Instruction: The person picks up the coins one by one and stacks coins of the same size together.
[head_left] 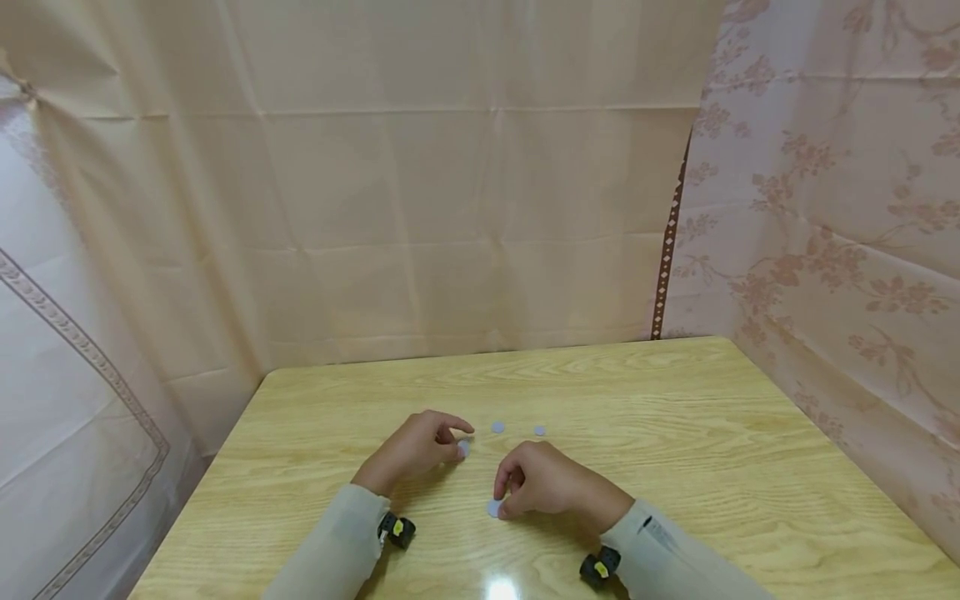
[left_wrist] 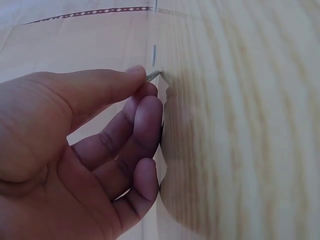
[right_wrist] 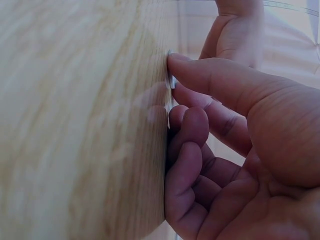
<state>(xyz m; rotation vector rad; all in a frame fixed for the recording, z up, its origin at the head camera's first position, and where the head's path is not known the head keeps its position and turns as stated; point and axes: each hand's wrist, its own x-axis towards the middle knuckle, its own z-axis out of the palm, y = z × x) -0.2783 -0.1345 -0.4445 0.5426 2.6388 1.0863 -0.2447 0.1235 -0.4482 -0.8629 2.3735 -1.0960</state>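
Several small pale round discs lie on a light wooden table [head_left: 675,433]. My left hand [head_left: 456,442] pinches one disc [head_left: 463,448] between thumb and forefinger; in the left wrist view that disc [left_wrist: 153,76] shows edge-on, tilted up off the wood. My right hand [head_left: 502,498] rests just right of it with curled fingers, its thumb and fingers on a second disc [head_left: 493,507] at the table surface. In the right wrist view the thumb tip covers this disc [right_wrist: 172,80]. Two more discs [head_left: 498,427] [head_left: 539,431] lie loose just beyond the hands.
Beige cloth hangs behind the table [head_left: 450,208], and a flowered cloth [head_left: 840,233] hangs on the right. Black and yellow wrist cameras [head_left: 396,529] [head_left: 600,568] sit on both sleeves. The table's left edge [head_left: 217,467] is close to my left arm.
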